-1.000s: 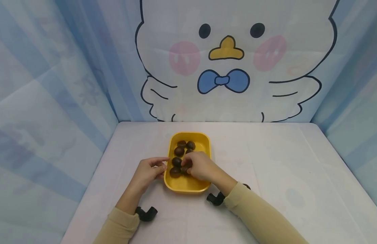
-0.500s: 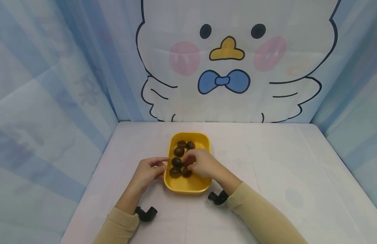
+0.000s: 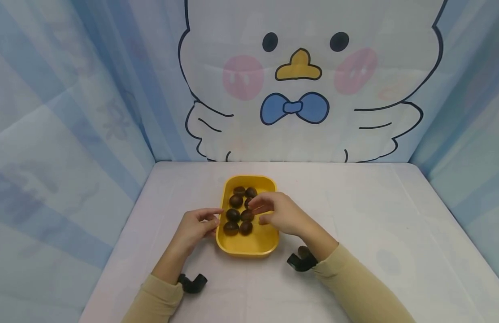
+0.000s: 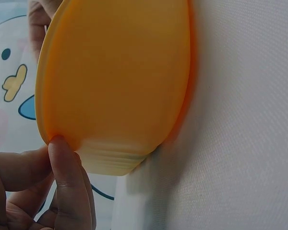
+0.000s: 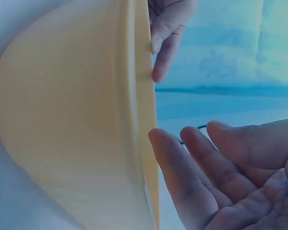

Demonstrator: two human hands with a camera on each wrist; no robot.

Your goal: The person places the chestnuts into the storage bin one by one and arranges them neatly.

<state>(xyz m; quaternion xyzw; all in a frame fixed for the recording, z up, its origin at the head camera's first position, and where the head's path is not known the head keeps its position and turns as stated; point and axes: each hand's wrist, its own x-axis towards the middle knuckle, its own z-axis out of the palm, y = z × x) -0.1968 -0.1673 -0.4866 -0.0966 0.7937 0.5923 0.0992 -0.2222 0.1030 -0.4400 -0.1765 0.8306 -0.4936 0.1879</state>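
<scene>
A yellow plastic tray (image 3: 249, 249) with rounded corners holds several dark brown chestnuts (image 3: 231, 229), lined up in two columns along its left side. My left hand (image 3: 197, 226) is at the tray's left wall. In the left wrist view its thumb (image 4: 65, 163) and index finger meet at the rim, pinching it. Over the tray's right half hovers my right hand (image 3: 283, 215), its fingers relaxed and apart from the thumb. Nothing is between them in the right wrist view. The fingertips partly cover a chestnut (image 3: 247, 203) in the right column.
Another brown chestnut (image 3: 303, 251) lies on the white tabletop (image 3: 366, 215) beside my right wrist, partly behind a black wrist mount (image 3: 301, 262). A second black mount (image 3: 193, 283) sits at my left wrist. Printed cloth (image 3: 293, 139) hangs behind and at both sides.
My right hand has let go of a chestnut in the right column, then drawn up and rightward with its fingers spreading. The left hand has stayed at the tray's rim.
</scene>
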